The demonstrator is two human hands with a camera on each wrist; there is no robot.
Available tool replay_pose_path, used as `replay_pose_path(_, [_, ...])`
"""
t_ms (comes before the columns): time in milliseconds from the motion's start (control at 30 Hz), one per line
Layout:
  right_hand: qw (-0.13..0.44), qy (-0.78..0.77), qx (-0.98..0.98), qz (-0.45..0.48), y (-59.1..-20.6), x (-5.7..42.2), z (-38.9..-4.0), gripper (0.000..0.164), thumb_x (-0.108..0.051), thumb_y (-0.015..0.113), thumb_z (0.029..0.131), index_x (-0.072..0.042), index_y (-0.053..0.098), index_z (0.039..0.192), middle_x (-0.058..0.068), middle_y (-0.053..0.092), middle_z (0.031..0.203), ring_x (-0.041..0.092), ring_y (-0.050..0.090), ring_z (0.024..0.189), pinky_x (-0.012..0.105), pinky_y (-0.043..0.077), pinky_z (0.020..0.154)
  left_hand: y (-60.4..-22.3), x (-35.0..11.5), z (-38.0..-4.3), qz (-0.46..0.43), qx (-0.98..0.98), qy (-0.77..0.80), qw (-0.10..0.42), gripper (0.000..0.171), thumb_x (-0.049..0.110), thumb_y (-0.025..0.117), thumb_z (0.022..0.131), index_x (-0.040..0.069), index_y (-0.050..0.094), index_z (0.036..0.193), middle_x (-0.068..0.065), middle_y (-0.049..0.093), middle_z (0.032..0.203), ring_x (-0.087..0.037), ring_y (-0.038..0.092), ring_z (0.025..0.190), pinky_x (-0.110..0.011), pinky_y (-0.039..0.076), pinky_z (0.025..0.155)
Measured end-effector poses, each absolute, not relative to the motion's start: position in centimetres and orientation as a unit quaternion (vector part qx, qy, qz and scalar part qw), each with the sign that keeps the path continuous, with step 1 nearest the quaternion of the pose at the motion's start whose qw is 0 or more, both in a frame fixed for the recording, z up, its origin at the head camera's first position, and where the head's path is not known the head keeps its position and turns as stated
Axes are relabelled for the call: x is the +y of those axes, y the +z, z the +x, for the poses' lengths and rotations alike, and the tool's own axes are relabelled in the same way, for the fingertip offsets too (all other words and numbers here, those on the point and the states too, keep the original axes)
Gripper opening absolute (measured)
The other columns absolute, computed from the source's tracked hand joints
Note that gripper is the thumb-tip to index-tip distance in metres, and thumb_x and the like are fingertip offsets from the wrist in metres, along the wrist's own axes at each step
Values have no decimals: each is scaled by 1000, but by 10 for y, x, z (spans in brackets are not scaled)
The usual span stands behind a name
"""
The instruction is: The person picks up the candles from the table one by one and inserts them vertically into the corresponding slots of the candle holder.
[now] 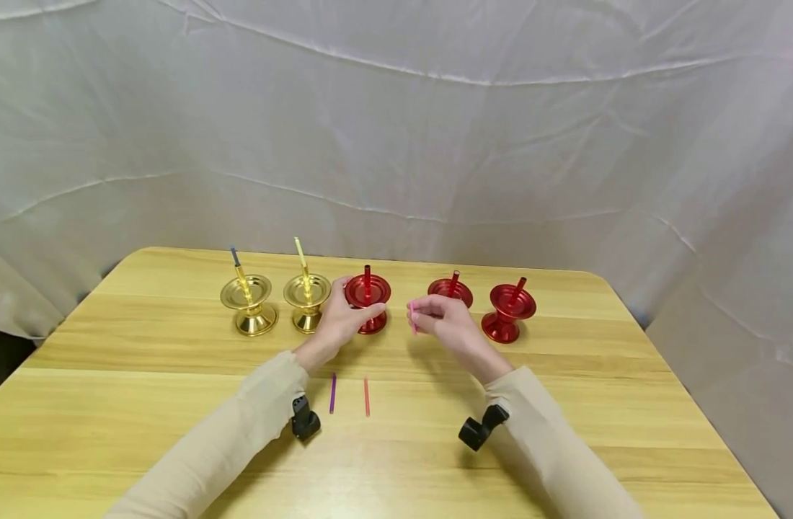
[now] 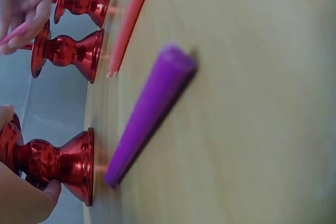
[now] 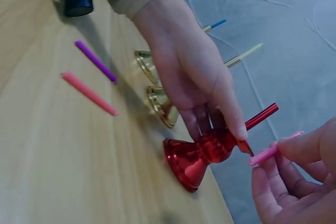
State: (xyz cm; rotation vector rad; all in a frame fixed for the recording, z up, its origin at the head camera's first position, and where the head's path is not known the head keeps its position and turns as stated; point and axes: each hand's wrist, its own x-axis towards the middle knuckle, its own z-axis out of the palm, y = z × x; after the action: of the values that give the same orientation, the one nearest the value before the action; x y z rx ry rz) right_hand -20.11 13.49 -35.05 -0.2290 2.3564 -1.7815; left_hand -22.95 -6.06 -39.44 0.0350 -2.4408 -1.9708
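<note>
My left hand (image 1: 338, 317) grips a red metal candle holder (image 1: 373, 322) from its left side, thumb and fingers around its waist under the dish. That holder stands upright on the table, its thin tube (image 3: 262, 115) bare at the top. My right hand (image 1: 450, 324) pinches a short pink candle (image 1: 412, 318) between thumb and fingers, just to the right of the gripped holder. In the right wrist view the pink candle (image 3: 263, 156) is close by the holder's dish. A purple candle (image 2: 149, 114) and a coral candle (image 2: 128, 24) lie on the table nearer the front.
Two gold holders (image 1: 257, 319) stand at the left, bearing a blue candle (image 1: 234, 255) and a pale yellow candle (image 1: 300, 251). Two more red holders (image 1: 502, 328) stand at the right, one partly behind my right hand. A pale curtain (image 1: 396, 144) hangs behind the wooden table (image 1: 396, 461).
</note>
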Motion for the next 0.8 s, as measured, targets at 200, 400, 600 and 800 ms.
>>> replay_pose_path(200, [71, -610, 787, -60, -341, 123, -216, 21, -4, 60, 95, 2, 63, 114, 13, 66, 102, 20, 63, 91, 31, 53, 87, -394, -61, -230, 9, -776, -630, -8, 83, 19, 78, 82, 1, 27, 144, -20, 42, 140, -33, 42, 129, -44, 35, 108])
replay_pose_path(400, [72, -634, 767, -69, -331, 109, -233, 21, -3, 59, 95, 2, 61, 115, 14, 63, 106, 31, 61, 100, 31, 51, 91, -394, -63, -229, 22, -781, -624, -8, 83, 19, 79, 81, 1, 27, 144, -20, 43, 139, -33, 43, 129, -44, 35, 107])
replay_pose_path(600, [48, -654, 749, -91, -315, 96, -248, 19, 0, 58, 95, 5, 60, 114, 21, 61, 108, 29, 62, 97, 30, 52, 89, -393, -62, -230, 16, -783, -622, -5, 81, 19, 79, 81, 1, 29, 142, -19, 44, 139, -32, 43, 128, -43, 35, 107])
replay_pose_path(800, [30, -662, 742, -99, -305, 82, -259, 21, -2, 61, 94, 2, 62, 114, 18, 63, 106, 24, 63, 92, 29, 52, 89, -393, -62, -230, 17, -784, -620, -8, 82, 20, 78, 82, 1, 27, 143, -19, 43, 139, -33, 43, 129, -44, 34, 108])
